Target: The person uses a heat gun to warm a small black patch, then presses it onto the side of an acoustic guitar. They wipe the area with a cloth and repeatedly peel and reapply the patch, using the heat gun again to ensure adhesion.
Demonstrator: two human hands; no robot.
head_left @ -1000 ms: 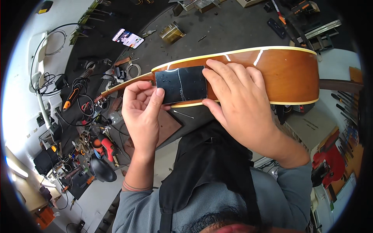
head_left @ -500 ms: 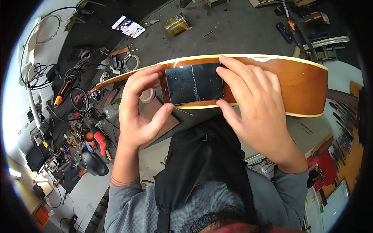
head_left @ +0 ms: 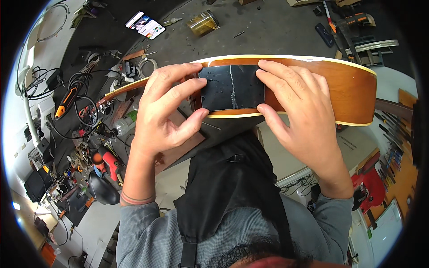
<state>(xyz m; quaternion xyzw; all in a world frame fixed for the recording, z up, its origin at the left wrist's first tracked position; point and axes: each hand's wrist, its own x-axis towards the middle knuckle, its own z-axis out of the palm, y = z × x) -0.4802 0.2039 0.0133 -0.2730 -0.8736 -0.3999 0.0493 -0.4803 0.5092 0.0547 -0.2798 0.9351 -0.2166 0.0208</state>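
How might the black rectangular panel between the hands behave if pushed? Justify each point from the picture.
The black panel may slide, since the guitar side beneath looks glossy, unless stuck down, which isn't clear. It is probably light, as it looks thin. It might bend at the pale line crossing it.

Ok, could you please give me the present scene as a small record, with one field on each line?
Left hand: left hand, thumb and fingers spread at the left edge of the sheet
Right hand: right hand, thumb and fingers spread at the right edge
Between hands: black rectangular sheet, with a pale line across it and small specks
Under the sheet: glossy brown side of a guitar with cream edging
Beyond the guitar: phone with lit screen; yellowish cylindrical container, tipped on its side
Clothing: black apron
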